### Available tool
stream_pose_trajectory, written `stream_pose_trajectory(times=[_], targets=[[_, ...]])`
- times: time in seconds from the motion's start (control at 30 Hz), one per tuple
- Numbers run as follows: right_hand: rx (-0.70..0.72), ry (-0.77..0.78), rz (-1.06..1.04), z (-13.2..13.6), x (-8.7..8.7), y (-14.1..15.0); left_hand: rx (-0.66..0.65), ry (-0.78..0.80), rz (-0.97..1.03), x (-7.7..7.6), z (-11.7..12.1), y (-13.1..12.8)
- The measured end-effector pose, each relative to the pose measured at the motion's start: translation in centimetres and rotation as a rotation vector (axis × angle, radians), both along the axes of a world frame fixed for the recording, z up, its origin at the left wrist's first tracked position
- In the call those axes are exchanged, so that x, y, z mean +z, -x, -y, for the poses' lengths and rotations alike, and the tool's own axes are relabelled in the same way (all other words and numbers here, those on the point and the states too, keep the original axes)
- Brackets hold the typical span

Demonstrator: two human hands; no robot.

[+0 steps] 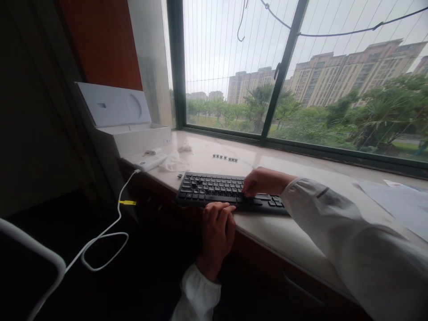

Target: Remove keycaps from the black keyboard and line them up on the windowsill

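A black keyboard point(214, 183) lies on the pale windowsill; several key positions in its lower rows show no caps. Curled over its front edge are the fingers of my left hand point(218, 223), the thumb out of sight. My right hand point(257, 182) is closed in a pinch, fingertips down among the keys right of the middle; whatever is between them is hidden. Behind the keyboard, several small dark keycaps point(225, 157) stand in a row. One more small dark keycap point(179, 176) sits by the keyboard's left back corner.
An open white box point(133, 138) stands at the left end of the sill point(207, 149). Near it are a white power strip point(152, 162) and crumpled clear plastic point(175, 162). A white cable point(117, 218) hangs off the edge. Papers point(394, 200) lie at right.
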State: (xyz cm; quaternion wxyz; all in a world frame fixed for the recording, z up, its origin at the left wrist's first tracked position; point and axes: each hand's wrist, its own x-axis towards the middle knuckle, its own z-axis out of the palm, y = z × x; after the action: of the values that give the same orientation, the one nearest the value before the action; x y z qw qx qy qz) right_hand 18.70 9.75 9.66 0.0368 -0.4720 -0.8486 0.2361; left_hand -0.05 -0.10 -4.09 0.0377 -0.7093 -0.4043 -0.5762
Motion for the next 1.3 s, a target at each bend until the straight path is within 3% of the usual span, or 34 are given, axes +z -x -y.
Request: stream_pose_trajectory(times=[0.1,0.3,0.47,1.17,1.3], targets=[[0.040,0.003,-0.027,-0.2,-0.1,-0.4,0.016,-0.001,-0.007,0.0,0.0,0.0],[0.057,-0.140,0.133,0.7,1.1,0.3,0.025,-0.007,-0.012,0.0,-0.1,-0.1],[0.041,-0.163,0.221,1.6,1.9,1.1,0.012,-0.003,0.000,0.0,0.0,-0.2],[0.072,-0.335,0.378,3.5,2.6,2.6,0.006,0.017,-0.009,0.3,0.2,-0.1],[0.050,-0.306,0.363,3.5,2.5,2.6,0.011,0.018,-0.009,0.3,0.2,0.0]])
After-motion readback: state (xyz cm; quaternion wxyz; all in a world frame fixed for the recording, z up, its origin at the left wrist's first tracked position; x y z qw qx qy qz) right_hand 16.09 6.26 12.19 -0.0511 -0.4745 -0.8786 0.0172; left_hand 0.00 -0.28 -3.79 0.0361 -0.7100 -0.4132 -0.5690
